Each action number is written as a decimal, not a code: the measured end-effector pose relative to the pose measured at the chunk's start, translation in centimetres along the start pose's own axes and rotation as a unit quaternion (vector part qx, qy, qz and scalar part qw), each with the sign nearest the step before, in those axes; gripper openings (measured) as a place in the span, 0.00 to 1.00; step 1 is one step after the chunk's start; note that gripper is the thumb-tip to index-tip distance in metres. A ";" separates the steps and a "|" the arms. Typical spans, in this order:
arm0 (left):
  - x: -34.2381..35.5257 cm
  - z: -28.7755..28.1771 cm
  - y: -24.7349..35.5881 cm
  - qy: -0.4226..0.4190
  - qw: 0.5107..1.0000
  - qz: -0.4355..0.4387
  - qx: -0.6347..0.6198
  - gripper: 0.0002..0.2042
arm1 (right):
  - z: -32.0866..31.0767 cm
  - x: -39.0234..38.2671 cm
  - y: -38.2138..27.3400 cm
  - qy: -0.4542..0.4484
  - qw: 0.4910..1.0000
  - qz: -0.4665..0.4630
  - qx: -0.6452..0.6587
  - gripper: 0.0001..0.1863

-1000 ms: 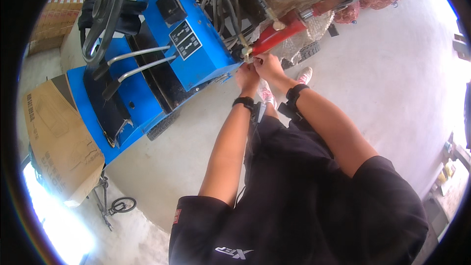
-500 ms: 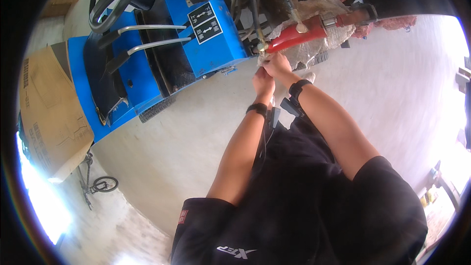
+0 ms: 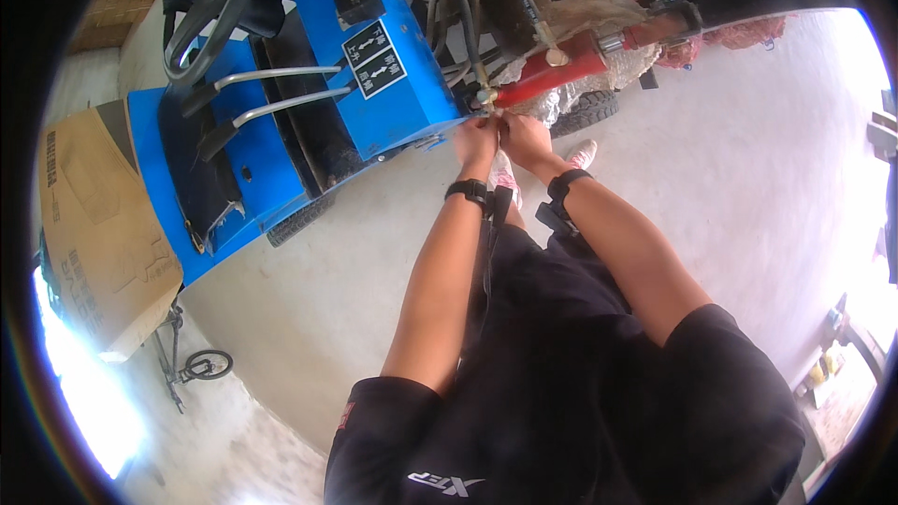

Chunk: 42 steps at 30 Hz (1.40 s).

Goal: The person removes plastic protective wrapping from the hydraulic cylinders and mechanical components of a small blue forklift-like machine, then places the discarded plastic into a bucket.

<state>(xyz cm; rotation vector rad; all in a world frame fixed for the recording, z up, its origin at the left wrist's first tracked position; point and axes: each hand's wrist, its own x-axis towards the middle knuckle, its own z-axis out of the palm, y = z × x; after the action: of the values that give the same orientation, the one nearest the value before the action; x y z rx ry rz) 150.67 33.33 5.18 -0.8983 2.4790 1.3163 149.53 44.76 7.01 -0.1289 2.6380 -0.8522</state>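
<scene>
A red hydraulic cylinder slants across the front of a blue ride-on machine. At the cylinder's lower left end sits a brass-coloured hose fitting with a dark hose running up from it. Just below that end, my left hand and my right hand meet, fingers bent and pressed together. Whatever lies between the fingertips is too small and covered to name. Crumpled clear plastic wrap hangs around the cylinder, right beside my right hand.
Two bent control levers and a black steering wheel stand on the machine's left. A cardboard box leans at far left, above a small bicycle. A tyre shows behind my right hand; pale floor spreads right.
Both hands have come slightly down and left, staying close together under the cylinder's end. The view has shifted a little, and my shoes and more of the tyre now show.
</scene>
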 end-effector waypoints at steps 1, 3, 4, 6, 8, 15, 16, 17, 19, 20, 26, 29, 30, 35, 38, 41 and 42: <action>0.3 0.1 0.1 0.000 1.000 0.014 0.022 0.20 | -0.1 0.1 0.1 -0.005 1.000 -0.007 0.002 0.12; 0.9 0.2 0.7 -0.025 0.998 0.021 0.051 0.17 | -1.1 0.0 -0.4 -0.073 0.997 0.023 -0.023 0.14; 1.1 0.3 1.0 -0.016 0.997 0.029 0.075 0.17 | -1.2 0.2 -0.3 -0.069 0.997 0.006 -0.026 0.14; 1.2 0.4 2.1 -0.018 0.991 0.036 0.128 0.14 | -1.5 0.3 0.0 -0.063 0.997 -0.017 -0.031 0.14; 1.8 1.2 0.9 0.010 0.989 0.044 0.143 0.14 | -1.8 0.1 -0.2 -0.063 0.997 -0.024 -0.039 0.15; 3.0 2.8 -0.6 0.072 0.990 -0.009 0.120 0.17 | -2.9 -2.4 0.7 -0.043 0.999 -0.002 0.004 0.17; 3.3 2.8 -1.4 0.074 0.991 -0.002 0.111 0.17 | -3.0 -2.4 0.7 -0.045 0.999 -0.005 0.015 0.19; 3.2 2.9 -1.1 0.069 0.992 0.010 0.104 0.18 | -3.2 -2.4 1.2 -0.042 0.999 -0.001 0.015 0.19; 2.4 3.0 -0.8 0.053 0.994 0.002 0.094 0.16 | -3.6 -2.2 2.0 -0.066 0.998 0.001 0.012 0.20; 2.2 3.1 -1.2 0.065 0.995 -0.020 0.070 0.17 | -3.8 -2.4 1.9 -0.065 0.998 0.001 0.011 0.20; 0.5 1.4 1.3 -0.011 0.995 0.036 0.089 0.19 | -3.7 -2.5 3.0 -0.032 0.998 0.001 0.050 0.13; 1.7 1.1 -1.7 -0.013 0.991 0.044 0.123 0.18 | -3.2 -2.7 2.1 -0.022 1.000 -0.008 0.014 0.12; 1.8 1.3 -2.1 -0.028 0.998 -0.005 0.058 0.16 | -3.1 -2.5 1.7 -0.030 1.000 -0.008 0.007 0.13; -0.6 0.8 0.1 -0.055 0.939 -0.156 -0.302 0.06 | -2.2 -2.3 0.8 -0.031 0.998 -0.033 -0.042 0.17; -0.6 -0.2 0.6 -0.057 0.946 -0.152 -0.279 0.05 | -1.3 -1.6 0.0 -0.044 0.998 -0.028 -0.042 0.24; -0.4 -0.8 1.0 -0.068 0.955 -0.163 -0.238 0.05 | -0.3 -1.7 -0.3 0.036 0.998 -0.039 -0.037 0.22; -0.2 -0.8 0.7 -0.063 0.957 -0.165 -0.231 0.05 | -0.3 -1.7 -0.6 0.035 0.998 -0.040 -0.036 0.22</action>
<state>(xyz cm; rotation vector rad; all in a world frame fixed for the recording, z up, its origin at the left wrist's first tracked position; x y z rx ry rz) 150.52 33.09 6.20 -1.2164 1.8462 1.7868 150.97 44.78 8.10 -0.2278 2.7469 -0.8006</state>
